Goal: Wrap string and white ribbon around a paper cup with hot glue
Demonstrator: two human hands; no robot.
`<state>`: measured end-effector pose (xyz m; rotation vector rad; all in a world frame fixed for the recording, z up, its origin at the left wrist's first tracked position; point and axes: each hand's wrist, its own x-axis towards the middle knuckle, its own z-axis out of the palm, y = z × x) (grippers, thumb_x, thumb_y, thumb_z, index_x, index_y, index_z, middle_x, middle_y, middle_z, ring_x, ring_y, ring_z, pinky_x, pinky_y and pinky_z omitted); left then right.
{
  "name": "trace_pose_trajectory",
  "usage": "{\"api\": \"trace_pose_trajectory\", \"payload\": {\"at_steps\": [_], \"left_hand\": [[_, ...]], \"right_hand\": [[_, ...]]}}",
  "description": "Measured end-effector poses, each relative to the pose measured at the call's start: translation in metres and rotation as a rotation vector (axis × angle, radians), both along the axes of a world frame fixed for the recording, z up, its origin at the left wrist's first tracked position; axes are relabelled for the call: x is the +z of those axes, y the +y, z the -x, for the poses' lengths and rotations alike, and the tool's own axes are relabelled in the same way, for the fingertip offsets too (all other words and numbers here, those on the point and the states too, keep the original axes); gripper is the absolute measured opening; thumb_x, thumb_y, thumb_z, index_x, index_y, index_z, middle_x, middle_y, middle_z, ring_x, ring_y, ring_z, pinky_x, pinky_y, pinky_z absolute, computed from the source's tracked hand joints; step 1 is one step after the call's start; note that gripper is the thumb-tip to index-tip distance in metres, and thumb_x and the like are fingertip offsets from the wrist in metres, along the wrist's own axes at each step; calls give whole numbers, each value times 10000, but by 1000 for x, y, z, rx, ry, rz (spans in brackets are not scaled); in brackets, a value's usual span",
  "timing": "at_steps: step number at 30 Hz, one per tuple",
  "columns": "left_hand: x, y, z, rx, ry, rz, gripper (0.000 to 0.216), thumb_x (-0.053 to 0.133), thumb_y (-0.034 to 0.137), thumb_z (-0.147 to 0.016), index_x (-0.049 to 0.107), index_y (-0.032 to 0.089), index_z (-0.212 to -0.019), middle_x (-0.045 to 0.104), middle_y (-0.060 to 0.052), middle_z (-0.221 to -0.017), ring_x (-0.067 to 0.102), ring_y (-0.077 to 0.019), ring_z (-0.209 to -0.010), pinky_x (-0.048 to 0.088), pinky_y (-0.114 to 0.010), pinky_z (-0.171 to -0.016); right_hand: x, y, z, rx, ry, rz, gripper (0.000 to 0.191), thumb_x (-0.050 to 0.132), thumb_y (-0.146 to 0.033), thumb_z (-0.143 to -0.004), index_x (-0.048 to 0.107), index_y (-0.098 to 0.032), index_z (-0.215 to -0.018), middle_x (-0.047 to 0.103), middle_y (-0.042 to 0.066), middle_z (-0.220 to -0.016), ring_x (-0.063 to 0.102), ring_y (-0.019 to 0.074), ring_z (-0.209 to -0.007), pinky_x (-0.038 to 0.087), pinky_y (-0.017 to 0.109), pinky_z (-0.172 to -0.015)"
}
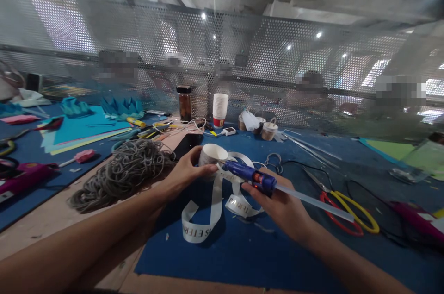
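A white paper cup is tilted in my left hand, whose fingers wrap round its side. My right hand grips a blue hot glue gun with its nozzle against or very near the cup's wall. From the gun's back sticks out a long clear glue stick. A white printed ribbon hangs from beside the cup and curls onto the blue mat. Whether the ribbon is stuck to the cup cannot be made out.
Left of my arm lies a bundle of grey cord. Scissors with red and yellow handles are at right. Behind stand stacked paper cups, a dark-lidded jar and small wrapped cups. A perforated metal screen closes off the back.
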<state>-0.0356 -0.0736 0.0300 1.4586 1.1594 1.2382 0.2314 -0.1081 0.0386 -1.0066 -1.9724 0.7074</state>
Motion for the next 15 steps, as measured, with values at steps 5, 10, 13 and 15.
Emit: {"api": "trace_pose_trajectory", "payload": {"at_steps": [5,10,13,15], "left_hand": [[0,-1,-1,-27,-20,41,640,878,388,-661,647,181,-1221,730,-132,-1241,650,-353,-1197,487,-505,-1058],[1,-2,-2,-46,-37,68,635,866,410,-669,662,183,-1226,741,-129,-1217,668,-351,-1162,522,-499,-1010],[1,-2,-2,-61,-39,81,633,868,415,-667,669,181,-1220,742,-134,-1209,668,-358,-1154,519,-517,-1011],[2,-3,-2,-67,-41,84,638,870,417,-667,669,179,-1225,738,-138,-1217,662,-363,-1166,505,-528,-1030]], "right_hand": [[0,2,0,-11,13,-14,254,664,-450,-955,616,-216,-867,611,-4,-808,542,151,-711,433,281,-632],[2,1,1,-4,-47,-52,283,643,-453,-970,577,-217,-829,577,-14,-782,523,143,-694,407,281,-622],[3,0,1,-14,-75,-86,282,632,-445,-979,564,-220,-823,573,-17,-783,520,137,-693,407,274,-623],[2,0,0,-18,-86,-113,277,625,-435,-985,561,-222,-819,573,-17,-783,518,135,-688,409,269,-617]]}}
